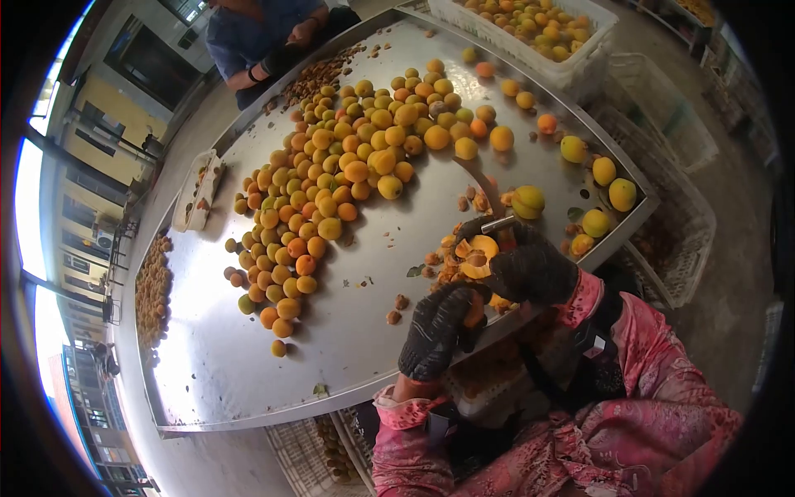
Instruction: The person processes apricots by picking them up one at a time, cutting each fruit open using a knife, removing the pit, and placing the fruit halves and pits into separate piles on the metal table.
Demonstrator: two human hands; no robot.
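"What's the table like?"

"The table is shiny metal with a low rim. A big heap of fruit, yellow and orange, lies over the middle. Little brown lumps run along the left edge. A long white tray sits by the far edge, and a person in blue is just past it. A white crate of fruit stands by the right edge."

"Where is there room to move?"

"Shiny metal shows between the heap and the near edge, most of it toward the near left corner."

"And the hands?"

"Both wear dark gloves. They're close together at the near edge, toward the right corner. The left hand is bent, its fingers round an orange bit of fruit. The right hand is closed on a tool with a shiny metal part. A cut yellow fruit is right by its fingers."
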